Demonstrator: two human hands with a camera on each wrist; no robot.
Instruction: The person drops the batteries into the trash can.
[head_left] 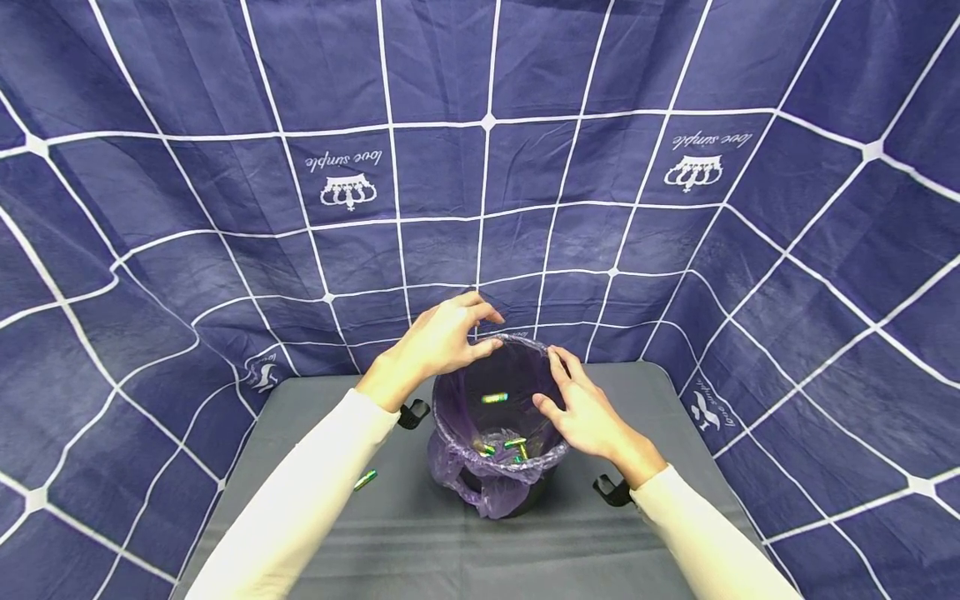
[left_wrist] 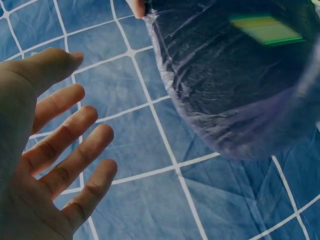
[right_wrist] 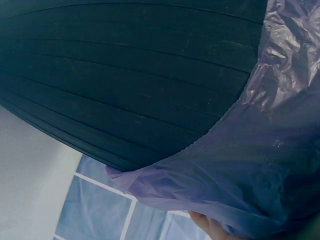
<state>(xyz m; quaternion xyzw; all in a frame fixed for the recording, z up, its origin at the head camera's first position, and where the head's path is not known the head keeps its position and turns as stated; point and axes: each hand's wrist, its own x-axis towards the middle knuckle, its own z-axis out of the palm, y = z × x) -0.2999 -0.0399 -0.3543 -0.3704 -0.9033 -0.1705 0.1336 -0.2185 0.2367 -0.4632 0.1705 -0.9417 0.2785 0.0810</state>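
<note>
A black trash bin (head_left: 531, 498) lined with a purple plastic bag (head_left: 504, 493) stands mid-table, the bag folded over its rim. Green-and-gold batteries (head_left: 522, 451) lie at the bottom of it. One more battery (head_left: 494, 398) shows higher inside the bin, blurred in the left wrist view. My left hand (head_left: 448, 335) is over the rim's far left side, its fingers spread and holding nothing. My right hand (head_left: 588, 414) holds the right side of the bagged rim, thumb toward the inside. In the right wrist view a fingertip (right_wrist: 210, 226) shows below the bag's hanging edge.
Another battery (head_left: 365, 479) lies on the grey tabletop (head_left: 465, 554), left of the bin. Black wrist straps (head_left: 613, 490) show below each wrist. Blue cloth (head_left: 442, 175) with a white grid hangs behind and on both sides.
</note>
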